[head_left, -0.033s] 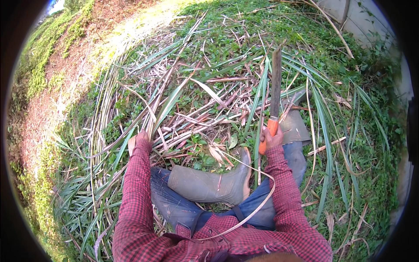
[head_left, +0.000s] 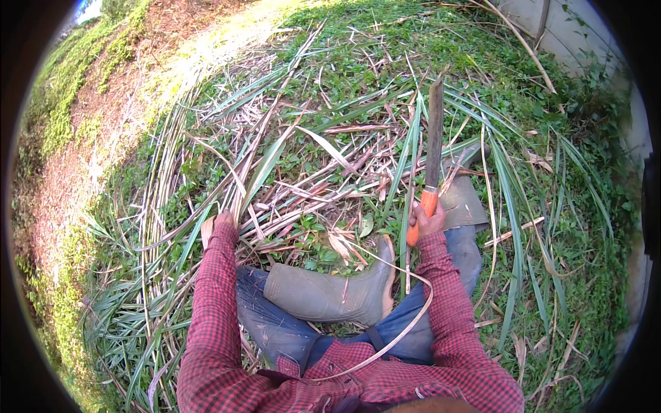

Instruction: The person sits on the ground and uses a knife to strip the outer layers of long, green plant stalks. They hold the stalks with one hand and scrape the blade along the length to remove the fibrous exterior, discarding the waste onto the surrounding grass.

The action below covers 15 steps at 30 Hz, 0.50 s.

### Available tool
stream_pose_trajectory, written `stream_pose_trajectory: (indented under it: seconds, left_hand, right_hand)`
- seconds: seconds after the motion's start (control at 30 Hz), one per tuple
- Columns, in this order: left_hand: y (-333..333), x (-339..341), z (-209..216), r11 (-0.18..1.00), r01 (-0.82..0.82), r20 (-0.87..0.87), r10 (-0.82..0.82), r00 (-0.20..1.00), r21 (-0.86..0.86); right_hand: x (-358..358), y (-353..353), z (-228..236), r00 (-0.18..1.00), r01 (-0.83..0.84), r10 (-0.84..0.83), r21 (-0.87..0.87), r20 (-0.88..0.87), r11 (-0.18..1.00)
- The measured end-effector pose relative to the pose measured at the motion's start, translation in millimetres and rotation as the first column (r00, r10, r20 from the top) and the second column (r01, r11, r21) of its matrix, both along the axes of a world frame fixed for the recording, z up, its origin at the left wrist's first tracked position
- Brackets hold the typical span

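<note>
My right hand (head_left: 428, 220) is wrapped round the orange handle of a machete (head_left: 434, 131). Its long, dark, worn blade points away from me, tip up in the view. At the left, my left hand (head_left: 222, 221) is closed on a bunch of long, narrow leaves (head_left: 239, 196), partly dry and brown, that fan out ahead of it. Most of its fingers are hidden from above. Between the hands lie dry strips and stalks (head_left: 310, 196) in a loose heap.
I sit on the grass with one rubber boot (head_left: 330, 289) folded across in front and the other boot (head_left: 463, 203) stretched out beyond my right hand. Bundled thin stalks (head_left: 155, 179) curve along the left. Green blades (head_left: 513, 206) lie at the right, near a pale wall (head_left: 585, 34). A dry strip (head_left: 406, 323) arcs over my lap.
</note>
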<state>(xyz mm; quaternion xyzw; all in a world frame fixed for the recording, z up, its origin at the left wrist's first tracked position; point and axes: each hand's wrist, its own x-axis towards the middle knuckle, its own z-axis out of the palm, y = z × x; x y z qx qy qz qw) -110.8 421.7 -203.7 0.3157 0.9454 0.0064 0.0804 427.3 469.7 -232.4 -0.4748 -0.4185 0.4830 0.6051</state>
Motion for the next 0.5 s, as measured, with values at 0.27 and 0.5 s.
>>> stream_pose_trajectory:
  seconds: [0.27, 0.5]
  left_hand:
    - [3.5, -24.4, 41.7, 0.957, 0.260, -0.125, -0.245, 0.962, 0.129]
    - [26.4, 60.9, 150.9, 0.901, 0.432, -0.536, -0.384, 0.752, -0.040]
  right_hand:
    - [-5.9, 0.0, 7.4, 0.995, 0.050, -0.056, -0.077, -0.088, 0.996]
    - [1.5, 6.0, -11.8, 0.992, 0.118, -0.116, -0.059, 0.046, 0.991]
